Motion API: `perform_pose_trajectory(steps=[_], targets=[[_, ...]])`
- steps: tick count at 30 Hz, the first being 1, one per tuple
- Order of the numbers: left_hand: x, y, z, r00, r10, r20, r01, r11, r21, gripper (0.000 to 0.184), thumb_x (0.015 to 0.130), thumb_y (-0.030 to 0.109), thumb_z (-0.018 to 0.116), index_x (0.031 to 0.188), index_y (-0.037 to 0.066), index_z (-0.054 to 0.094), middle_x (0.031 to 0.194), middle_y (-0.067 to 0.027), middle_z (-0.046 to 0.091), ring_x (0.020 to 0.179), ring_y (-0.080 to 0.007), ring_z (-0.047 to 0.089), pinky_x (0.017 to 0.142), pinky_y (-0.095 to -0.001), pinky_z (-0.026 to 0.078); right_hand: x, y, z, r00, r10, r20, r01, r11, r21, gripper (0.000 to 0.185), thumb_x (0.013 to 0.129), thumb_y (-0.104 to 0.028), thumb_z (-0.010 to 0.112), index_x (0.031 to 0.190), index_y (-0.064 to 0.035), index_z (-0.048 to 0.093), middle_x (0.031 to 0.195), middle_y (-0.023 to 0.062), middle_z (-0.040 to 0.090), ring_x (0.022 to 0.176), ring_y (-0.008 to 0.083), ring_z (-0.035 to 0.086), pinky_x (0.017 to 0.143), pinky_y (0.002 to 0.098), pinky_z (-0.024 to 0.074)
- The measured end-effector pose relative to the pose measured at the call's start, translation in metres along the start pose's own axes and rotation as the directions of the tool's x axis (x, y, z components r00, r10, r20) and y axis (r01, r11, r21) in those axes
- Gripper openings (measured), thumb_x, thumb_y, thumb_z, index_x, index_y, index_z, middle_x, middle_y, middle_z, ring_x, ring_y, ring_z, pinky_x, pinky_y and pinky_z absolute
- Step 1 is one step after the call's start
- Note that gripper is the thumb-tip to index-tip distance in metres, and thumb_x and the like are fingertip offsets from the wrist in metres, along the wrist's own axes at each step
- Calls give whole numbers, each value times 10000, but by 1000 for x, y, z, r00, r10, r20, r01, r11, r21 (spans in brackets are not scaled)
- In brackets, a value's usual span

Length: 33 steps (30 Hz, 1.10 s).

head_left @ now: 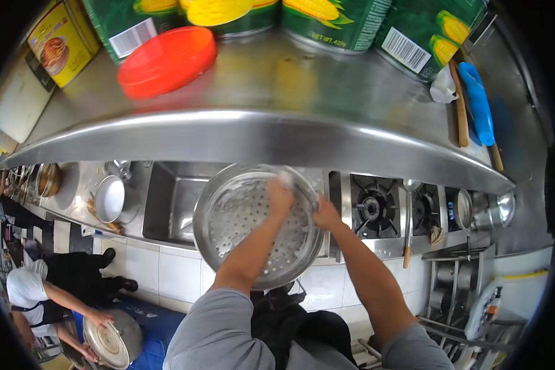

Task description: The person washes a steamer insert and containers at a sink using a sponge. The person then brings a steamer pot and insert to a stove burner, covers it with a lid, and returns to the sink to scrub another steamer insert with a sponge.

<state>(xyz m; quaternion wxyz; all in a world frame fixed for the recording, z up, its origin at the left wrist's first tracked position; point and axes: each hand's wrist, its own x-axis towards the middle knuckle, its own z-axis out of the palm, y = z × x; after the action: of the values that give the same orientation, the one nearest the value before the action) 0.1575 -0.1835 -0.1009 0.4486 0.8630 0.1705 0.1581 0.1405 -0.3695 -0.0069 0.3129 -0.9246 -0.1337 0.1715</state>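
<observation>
A large, round metal steamer pan [228,246] with a perforated bottom is tilted in front of me, beside the sink [176,197]. My right hand [327,214] grips its right rim. Inside the pan, near the upper right wall, is my left hand [280,196], its fingers curled and smeared by motion. Something small and whitish shows at those fingertips, too blurred to name. The pan's far edge lies close under the steel shelf [277,139].
Several corn cans [333,24] and a red lid [166,61] stand on the shelf above. Gas burners [373,208] and a wooden-handled ladle [408,222] are at right. A white pot [111,198] sits left of the sink. At lower left another person holds a large pot [126,336].
</observation>
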Motion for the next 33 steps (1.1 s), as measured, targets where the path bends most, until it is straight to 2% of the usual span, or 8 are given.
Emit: perform_pose_trajectory(steps=[4,6,10,14,17,20,23,33], targets=[[50,-11,-34,924,-239,-298,170,955,-241,473,838,65,568,1271,-105,486,1315,-317,500,1260,-460,427,1113,-491,289,6,-34,-13,994,44,100,-51,996,78,699,738,-45,575,1414,-26,398,1245,307,572,1213,448,523,1045,440,416],[30,-13,34,931,-332,150,354,921,-161,509,804,30,598,1287,-90,493,1285,-319,514,1245,-462,445,1105,-505,300,14,-34,-11,999,-8,42,5,996,84,686,735,-43,575,1400,-9,407,1253,310,567,1216,446,522,1046,436,413],[-91,59,-10,839,481,256,-390,858,-334,469,752,1,625,1219,24,592,1168,-267,576,1186,-428,502,1044,-490,382,55,4,-20,989,-67,130,74,996,-51,655,729,-33,567,1367,29,431,1257,321,560,1226,447,512,1054,420,400],[-53,29,-14,850,446,279,-396,891,-221,355,729,-5,672,1080,11,624,1115,-229,607,1090,-430,537,975,-489,409,56,11,-20,949,-315,-6,300,900,317,601,791,-55,614,1362,26,447,1306,236,557,1231,317,543,1061,382,395],[-8,36,-55,959,240,-152,-240,971,13,262,780,-19,638,1042,-12,626,1026,-216,626,999,-396,580,906,-462,448,-40,3,-27,932,-109,-346,309,738,599,507,915,-181,634,1341,30,460,1317,187,549,1189,242,552,1009,363,438],[27,41,-71,990,-59,-125,41,988,-148,268,814,15,647,1077,-25,623,1053,-211,632,1013,-364,589,904,-436,452,-174,33,5,896,443,-4,-362,736,572,508,962,-388,607,1301,-21,512,1063,110,641,1019,207,609,907,372,498],[23,43,-56,944,95,-317,-136,985,-109,299,817,40,667,1104,-31,623,1062,-201,637,990,-339,600,886,-423,460,-246,-43,19,692,482,537,-637,57,769,500,962,-487,567,1137,-18,552,988,106,643,938,238,638,881,457,539],[-91,106,-3,914,310,262,-183,891,-415,350,751,9,686,1098,44,670,1061,-160,627,1008,-346,590,882,-400,477,-147,-9,-8,800,586,128,-281,178,943,293,950,-320,622,799,-72,582,649,27,553,621,171,593,593,317,494]])
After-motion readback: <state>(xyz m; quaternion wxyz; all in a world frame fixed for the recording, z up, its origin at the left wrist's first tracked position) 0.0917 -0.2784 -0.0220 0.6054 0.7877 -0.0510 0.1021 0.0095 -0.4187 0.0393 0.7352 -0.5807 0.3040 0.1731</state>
